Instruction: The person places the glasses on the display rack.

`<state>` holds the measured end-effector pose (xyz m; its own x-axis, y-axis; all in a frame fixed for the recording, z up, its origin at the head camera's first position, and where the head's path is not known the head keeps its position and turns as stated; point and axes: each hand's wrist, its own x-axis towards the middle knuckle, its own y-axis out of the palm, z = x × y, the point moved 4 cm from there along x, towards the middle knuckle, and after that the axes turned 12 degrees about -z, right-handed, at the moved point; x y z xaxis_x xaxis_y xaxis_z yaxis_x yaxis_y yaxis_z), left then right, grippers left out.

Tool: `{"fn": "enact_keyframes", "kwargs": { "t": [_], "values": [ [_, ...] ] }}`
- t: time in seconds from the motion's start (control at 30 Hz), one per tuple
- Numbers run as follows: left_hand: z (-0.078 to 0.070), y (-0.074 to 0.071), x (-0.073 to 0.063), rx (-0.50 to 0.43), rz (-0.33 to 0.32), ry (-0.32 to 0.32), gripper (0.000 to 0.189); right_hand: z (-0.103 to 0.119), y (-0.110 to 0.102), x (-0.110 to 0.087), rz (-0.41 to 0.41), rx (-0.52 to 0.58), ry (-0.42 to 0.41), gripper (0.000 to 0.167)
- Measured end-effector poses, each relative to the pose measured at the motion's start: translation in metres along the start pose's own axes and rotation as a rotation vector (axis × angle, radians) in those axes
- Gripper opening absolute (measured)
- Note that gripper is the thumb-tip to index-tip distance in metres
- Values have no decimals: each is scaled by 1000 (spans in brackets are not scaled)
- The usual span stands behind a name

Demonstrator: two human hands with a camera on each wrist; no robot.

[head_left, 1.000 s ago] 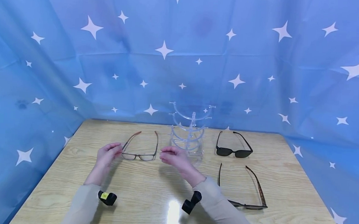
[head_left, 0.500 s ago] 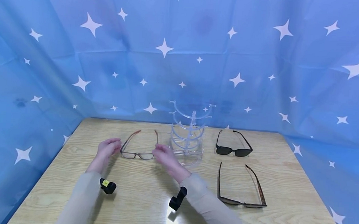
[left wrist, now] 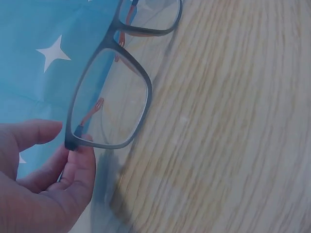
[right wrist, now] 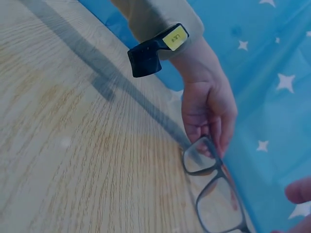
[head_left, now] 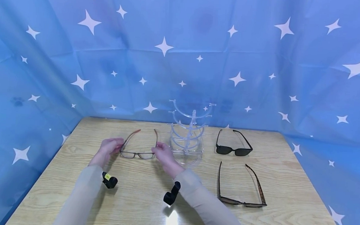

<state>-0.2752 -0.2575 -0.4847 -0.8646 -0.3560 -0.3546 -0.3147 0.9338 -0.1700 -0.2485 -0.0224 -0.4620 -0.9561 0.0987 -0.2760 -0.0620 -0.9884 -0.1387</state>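
A pair of eyeglasses [head_left: 139,155] with a thin dark frame and orange-brown temple tips lies unfolded on the table. My left hand [head_left: 108,149] is at its left hinge. The left wrist view has the fingers [left wrist: 80,167] curled beneath the frame corner, the thumb close beside it. My right hand [head_left: 166,156] reaches the right hinge. In the right wrist view only the right thumb [right wrist: 299,190] and part of a finger show, spread apart near the frame. A clear display stand [head_left: 189,133] with several curved tiers stands just beyond the right hand.
Black sunglasses [head_left: 235,150] lie unfolded at the back right. Tortoiseshell-armed sunglasses [head_left: 242,202] lie nearer, right of the right forearm. A starry blue curtain [head_left: 200,69] rises behind the wooden table [head_left: 133,204] and along its sides.
The right hand has moved left, from beside the stand to the eyeglasses' right hinge. The left hand has come closer to the left hinge, and the eyeglasses have shifted slightly left.
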Motion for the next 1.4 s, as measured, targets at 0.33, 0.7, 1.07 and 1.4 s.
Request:
{"fn": "enact_keyframes", "kwargs": {
  "t": [0.33, 0.7, 1.07, 1.4],
  "values": [
    [6, -2, 4, -82, 32, -55, 49, -10, 8, 11, -41, 141, 57, 42],
    [10, -12, -7, -87, 70, -19, 51, -15, 13, 5, -77, 207, 28, 36],
    [12, -26, -30, -130, 104, 16, 52, -19, 14, -4, -63, 236, 20, 31],
    [10, -36, -52, -182, 146, 29, 55, -13, 7, -21, 6, 235, -31, 31]
  ]
}}
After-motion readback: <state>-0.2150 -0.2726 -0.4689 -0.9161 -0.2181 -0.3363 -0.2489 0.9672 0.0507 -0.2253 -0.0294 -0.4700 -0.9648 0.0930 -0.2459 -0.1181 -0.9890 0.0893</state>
